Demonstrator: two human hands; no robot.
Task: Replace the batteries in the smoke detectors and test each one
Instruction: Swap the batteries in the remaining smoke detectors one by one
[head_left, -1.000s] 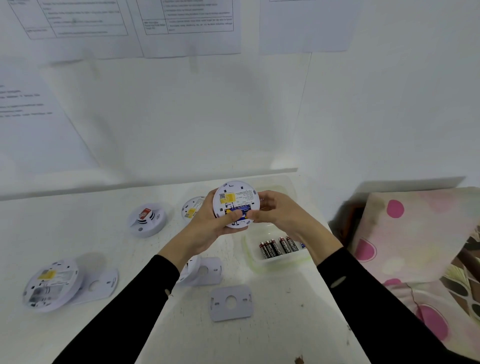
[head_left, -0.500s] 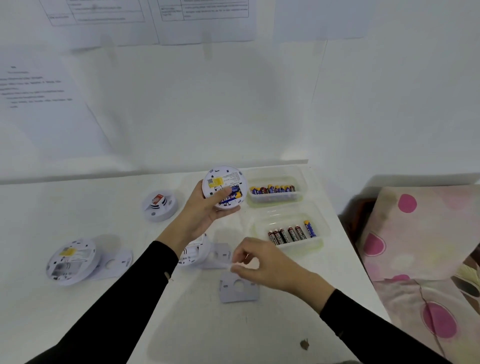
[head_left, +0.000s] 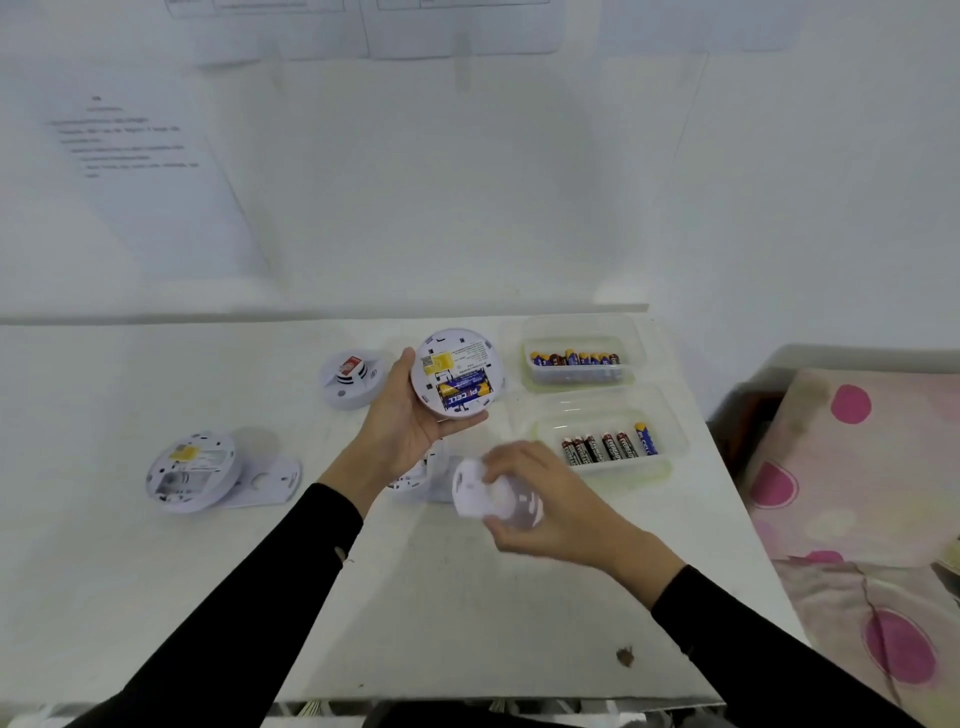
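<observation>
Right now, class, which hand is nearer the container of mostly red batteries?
Right. The right hand, gripping a white plate, is just beside the container; the left hand holds a detector farther left.

Prob. a bedroom or spare rm in a home, set up as a makeshift test station. White surface (head_left: 467, 613) sits against a white wall (head_left: 519, 182), w/ printed sheets (head_left: 135, 171) taped up at 10–12 o'clock. Pink-dotted bedding (head_left: 852, 493) at 3–4 o'clock. Smoke detectors (head_left: 192, 467) at 9–11, clear tubs (head_left: 582, 376) of batteries (head_left: 608, 447) at 1–2.
</observation>
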